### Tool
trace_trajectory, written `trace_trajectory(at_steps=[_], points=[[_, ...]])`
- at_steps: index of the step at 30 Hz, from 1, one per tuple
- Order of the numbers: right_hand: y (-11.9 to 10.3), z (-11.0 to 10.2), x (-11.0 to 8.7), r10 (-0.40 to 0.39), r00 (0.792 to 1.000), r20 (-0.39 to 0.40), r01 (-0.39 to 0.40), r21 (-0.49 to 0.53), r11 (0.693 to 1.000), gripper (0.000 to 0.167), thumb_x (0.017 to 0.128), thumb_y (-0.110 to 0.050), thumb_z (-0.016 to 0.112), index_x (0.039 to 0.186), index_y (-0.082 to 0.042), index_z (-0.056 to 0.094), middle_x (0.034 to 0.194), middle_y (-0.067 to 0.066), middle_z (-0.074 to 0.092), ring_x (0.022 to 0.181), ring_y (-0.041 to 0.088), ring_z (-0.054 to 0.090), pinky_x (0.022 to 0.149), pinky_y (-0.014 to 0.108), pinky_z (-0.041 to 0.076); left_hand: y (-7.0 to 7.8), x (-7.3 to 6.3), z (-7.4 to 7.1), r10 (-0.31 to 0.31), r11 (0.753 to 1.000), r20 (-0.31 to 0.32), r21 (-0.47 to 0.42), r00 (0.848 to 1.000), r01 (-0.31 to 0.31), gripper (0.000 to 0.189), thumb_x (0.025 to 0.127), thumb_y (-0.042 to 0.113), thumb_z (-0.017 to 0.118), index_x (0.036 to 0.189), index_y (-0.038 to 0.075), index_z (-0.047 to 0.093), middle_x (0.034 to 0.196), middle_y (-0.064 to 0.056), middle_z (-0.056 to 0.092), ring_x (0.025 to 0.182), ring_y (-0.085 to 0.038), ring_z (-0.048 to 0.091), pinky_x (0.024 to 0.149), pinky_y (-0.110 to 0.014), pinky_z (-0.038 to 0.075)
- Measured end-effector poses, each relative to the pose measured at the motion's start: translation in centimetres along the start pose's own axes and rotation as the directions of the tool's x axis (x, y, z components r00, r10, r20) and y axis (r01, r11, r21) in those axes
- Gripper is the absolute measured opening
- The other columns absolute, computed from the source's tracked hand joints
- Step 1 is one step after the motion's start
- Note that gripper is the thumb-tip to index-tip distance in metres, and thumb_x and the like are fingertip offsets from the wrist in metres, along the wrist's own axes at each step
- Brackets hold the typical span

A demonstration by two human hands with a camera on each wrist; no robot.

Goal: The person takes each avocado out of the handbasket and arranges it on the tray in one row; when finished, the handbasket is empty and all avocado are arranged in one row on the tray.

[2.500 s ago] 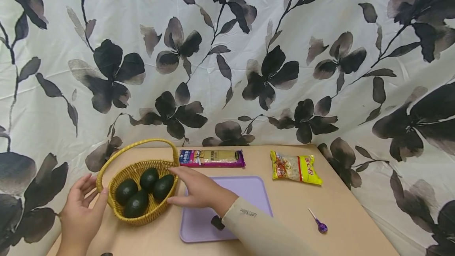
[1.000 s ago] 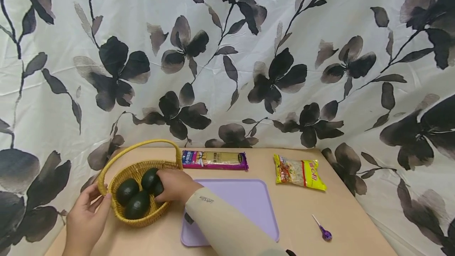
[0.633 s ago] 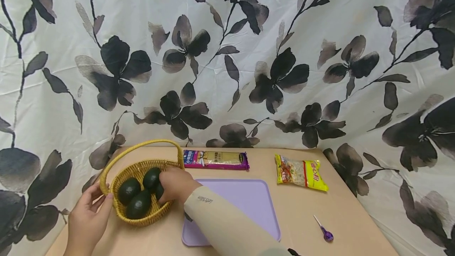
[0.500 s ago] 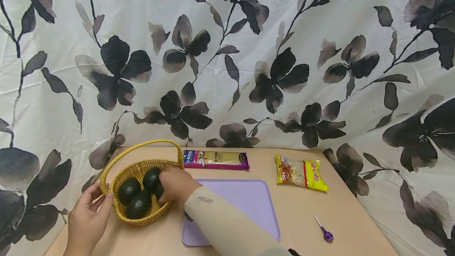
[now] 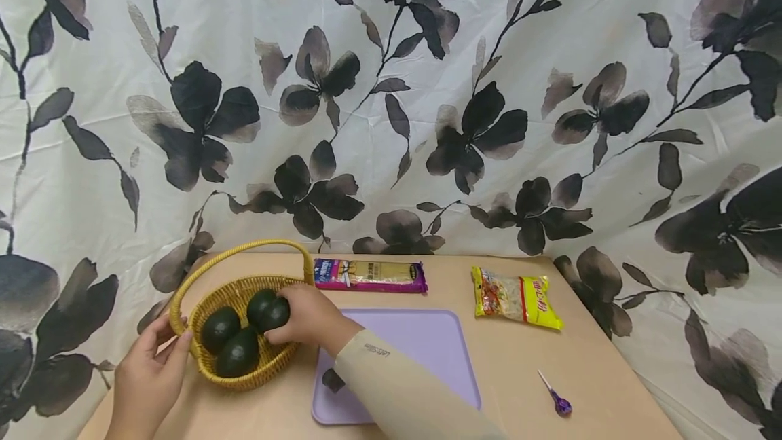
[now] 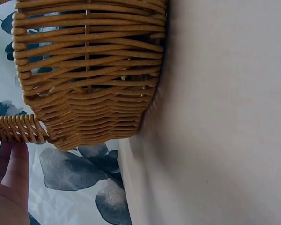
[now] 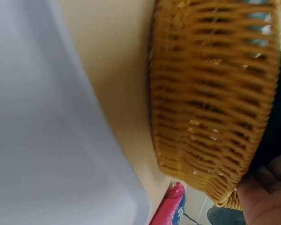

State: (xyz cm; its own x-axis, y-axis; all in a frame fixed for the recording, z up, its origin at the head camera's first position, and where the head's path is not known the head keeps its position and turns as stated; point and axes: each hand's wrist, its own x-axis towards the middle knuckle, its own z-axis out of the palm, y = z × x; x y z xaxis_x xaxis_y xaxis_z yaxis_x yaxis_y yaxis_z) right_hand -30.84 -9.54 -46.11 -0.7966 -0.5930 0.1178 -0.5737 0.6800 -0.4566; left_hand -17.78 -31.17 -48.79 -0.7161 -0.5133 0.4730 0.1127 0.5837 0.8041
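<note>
Nearest, a pale sleeve (image 5: 415, 386) is stretched across the lilac tray (image 5: 427, 352), by which part of its surface is hidden; a purple lollipop (image 5: 563, 406) is left well to the tray's right on the table (image 5: 611, 372). The foot of the arched handle (image 5: 244, 244) is pinched by the left hand (image 5: 149, 382). At the right side of the wicker basket (image 5: 247, 381), an avocado (image 5: 277, 314) is grasped between thumb and fingers by the right hand (image 5: 311, 321); whether it is lifted clear cannot be told. Three other avocados (image 5: 238, 353) are held in the basket, one partly covered by the grasped fruit. Beyond the tray, a long purple packet (image 5: 373, 276) and a yellow bag (image 5: 518, 297) are laid, backed by a floral cloth (image 5: 391, 107).
</note>
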Motion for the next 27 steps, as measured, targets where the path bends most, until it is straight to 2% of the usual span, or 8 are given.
trace_trajectory(at_steps=[3, 8, 10, 12, 14, 17, 21, 27], points=[[0.2, -0.4, -0.8, 0.016, 1.0, -0.015, -0.015, 0.065, 0.998, 0.072, 0.072, -0.051, 0.089, 0.131, -0.018, 0.066, 0.121, -0.012, 0.066, 0.1, 0.001, 0.058, 0.086, 0.013, 0.055, 0.1, 0.1, 0.0, -0.007, 1.0, 0.014, 0.006, 1.0, 0.007, 0.041, 0.095, 0.004, 0.071, 0.135, -0.003, 0.061, 0.123, -0.023, 0.067, 0.097, 0.024, 0.051, 0.083, 0.005, 0.048], [0.8, -1.3, -2.4, 0.002, 0.999, -0.054, 0.004, 0.106, 0.994, 0.075, 0.073, -0.052, 0.088, 0.136, -0.019, 0.064, 0.135, -0.009, 0.064, 0.116, 0.003, 0.059, 0.098, 0.015, 0.054, 0.4, 0.0, 0.0, -0.041, 0.999, 0.027, 0.02, 0.999, 0.041, 0.042, 0.095, 0.006, 0.072, 0.135, -0.002, 0.061, 0.125, -0.025, 0.067, 0.093, 0.025, 0.051, 0.08, 0.006, 0.048], [0.9, -1.8, -3.0, 0.003, 0.998, -0.065, 0.005, 0.127, 0.992, 0.074, 0.073, -0.052, 0.088, 0.136, -0.02, 0.064, 0.136, -0.008, 0.063, 0.119, 0.004, 0.058, 0.1, 0.016, 0.054, 0.5, 0.0, 0.0, -0.048, 0.999, 0.017, 0.023, 0.999, 0.047, 0.042, 0.094, 0.005, 0.073, 0.135, -0.001, 0.062, 0.122, -0.018, 0.069, 0.091, 0.026, 0.051, 0.079, 0.006, 0.048], [1.1, -2.3, -3.5, 0.006, 0.997, -0.075, 0.005, 0.15, 0.989, 0.074, 0.073, -0.051, 0.088, 0.136, -0.021, 0.064, 0.136, -0.008, 0.063, 0.119, 0.004, 0.058, 0.1, 0.017, 0.054, 0.4, 0.0, 0.0, -0.047, 0.999, 0.0, 0.017, 0.999, 0.047, 0.041, 0.093, 0.004, 0.074, 0.133, -0.001, 0.064, 0.117, -0.003, 0.07, 0.091, 0.025, 0.052, 0.079, 0.006, 0.048], [1.1, -2.7, -3.8, 0.019, 0.996, -0.084, -0.003, 0.19, 0.982, 0.072, 0.072, -0.05, 0.089, 0.134, -0.023, 0.065, 0.134, -0.009, 0.063, 0.117, 0.004, 0.059, 0.097, 0.018, 0.055, 0.3, 0.1, 0.0, -0.047, 0.999, -0.016, 0.013, 0.999, 0.047, 0.041, 0.093, 0.003, 0.075, 0.132, 0.0, 0.065, 0.112, 0.01, 0.068, 0.091, 0.025, 0.052, 0.079, 0.006, 0.048], [1.3, -3.3, -4.2, 0.029, 0.994, -0.104, -0.003, 0.243, 0.97, 0.068, 0.071, -0.047, 0.09, 0.131, -0.025, 0.067, 0.13, -0.011, 0.064, 0.112, 0.003, 0.059, 0.094, 0.018, 0.056, 0.0, 0.2, -0.1, -0.043, 0.999, -0.021, 0.007, 0.999, 0.043, 0.04, 0.092, 0.004, 0.075, 0.131, 0.001, 0.065, 0.108, 0.022, 0.063, 0.091, 0.025, 0.053, 0.08, 0.006, 0.048], [1.8, -4.1, -4.9, 0.017, 0.991, -0.136, 0.021, 0.274, 0.961, 0.064, 0.072, -0.045, 0.09, 0.128, -0.026, 0.067, 0.13, -0.012, 0.065, 0.115, 0.004, 0.059, 0.099, 0.022, 0.056, -0.1, 0.3, -0.1, -0.043, 0.999, -0.014, 0.009, 0.999, 0.043, 0.04, 0.093, 0.005, 0.074, 0.131, 0.001, 0.065, 0.107, 0.024, 0.062, 0.09, 0.026, 0.053, 0.079, 0.006, 0.049], [3.2, -4.6, -6.4, -0.015, 0.987, -0.158, 0.054, 0.244, 0.968, 0.066, 0.074, -0.042, 0.09, 0.132, -0.022, 0.066, 0.138, -0.009, 0.063, 0.128, 0.008, 0.057, 0.11, 0.027, 0.053, -0.1, 0.2, 0.0, -0.053, 0.999, -0.004, 0.009, 0.999, 0.053, 0.038, 0.094, 0.005, 0.074, 0.131, 0.0, 0.065, 0.107, 0.023, 0.062, 0.091, 0.025, 0.053, 0.08, 0.006, 0.048]])
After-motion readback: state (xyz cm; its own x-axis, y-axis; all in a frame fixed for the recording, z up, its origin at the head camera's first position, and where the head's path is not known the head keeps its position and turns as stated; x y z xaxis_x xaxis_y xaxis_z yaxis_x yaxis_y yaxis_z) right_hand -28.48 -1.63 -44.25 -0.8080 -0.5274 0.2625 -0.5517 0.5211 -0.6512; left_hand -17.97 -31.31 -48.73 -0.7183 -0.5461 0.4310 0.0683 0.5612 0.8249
